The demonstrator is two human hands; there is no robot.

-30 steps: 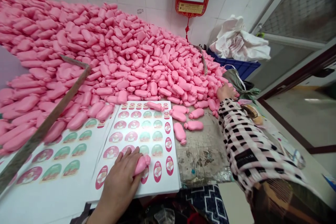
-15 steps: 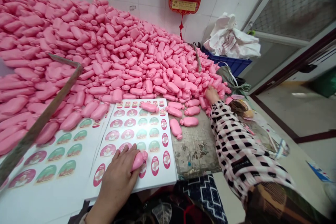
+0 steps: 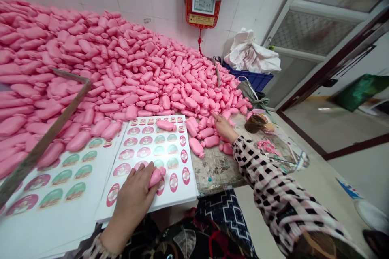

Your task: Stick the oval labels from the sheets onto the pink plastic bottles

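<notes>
My left hand is closed around a small pink plastic bottle and rests on a sheet of printed stickers, pink and green. Another pink bottle lies across the top of that sheet. Over to the right, my right hand lies against loose pink bottles at the front edge of the big pile, its visible fingers stretched out and the fingertips partly hidden among them. Several bottles, one of them nearest, are bunched between this hand and the sheet.
A second stack of sticker sheets lies at the left, under a bent wooden strip. Beyond the pile stands a blue crate with white bags. A brown tape roll and pink scraps lie at the right.
My right hand has moved left and toward me from the pile's right end, and loose bottles have bunched closer to the sheet. The left hand still holds its bottle. The view has shifted.
</notes>
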